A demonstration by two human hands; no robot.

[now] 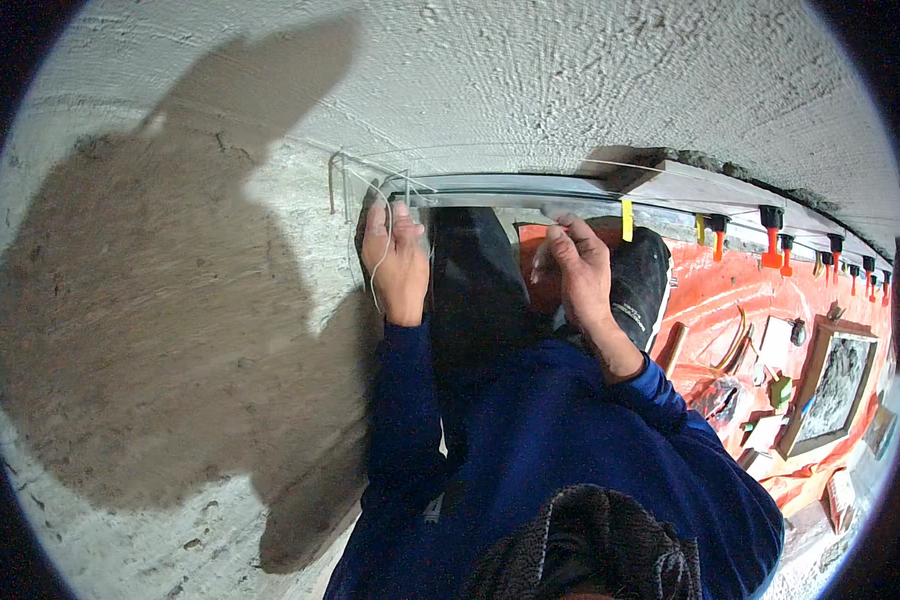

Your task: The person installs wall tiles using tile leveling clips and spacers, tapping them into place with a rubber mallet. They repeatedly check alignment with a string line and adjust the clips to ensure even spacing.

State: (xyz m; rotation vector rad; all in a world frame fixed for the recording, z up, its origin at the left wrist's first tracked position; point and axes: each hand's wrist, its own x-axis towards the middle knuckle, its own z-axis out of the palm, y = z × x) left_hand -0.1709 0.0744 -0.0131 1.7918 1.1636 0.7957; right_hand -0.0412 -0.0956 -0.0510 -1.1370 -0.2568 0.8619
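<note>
Wall (490,85), pale and rough, fills the top of the view and runs down the left side under a broad brown shadow (160,330). Next in size is the orange-red sheet (705,275) at the right, littered with small items. A long grey strip (510,184) lies along the wall just in front of the person, and a wooden frame (810,388) rests on the sheet. The left hand (398,262) is at the strip's left end, its fingers raised and fairly close together; whether they grip it I cannot tell. The right hand (582,262) has thumb and forefinger drawn narrow near the strip's front edge, too blurred to show what they hold. Smaller still come the black-and-orange clamps (772,240) spaced along the right, a yellow tab (627,220) and a thin pale cord (377,270) looping over the left hand. The step in hand looks like steadying or adjusting the strip; the next move would call for even fingertip pressure, clear of the cord.
</note>
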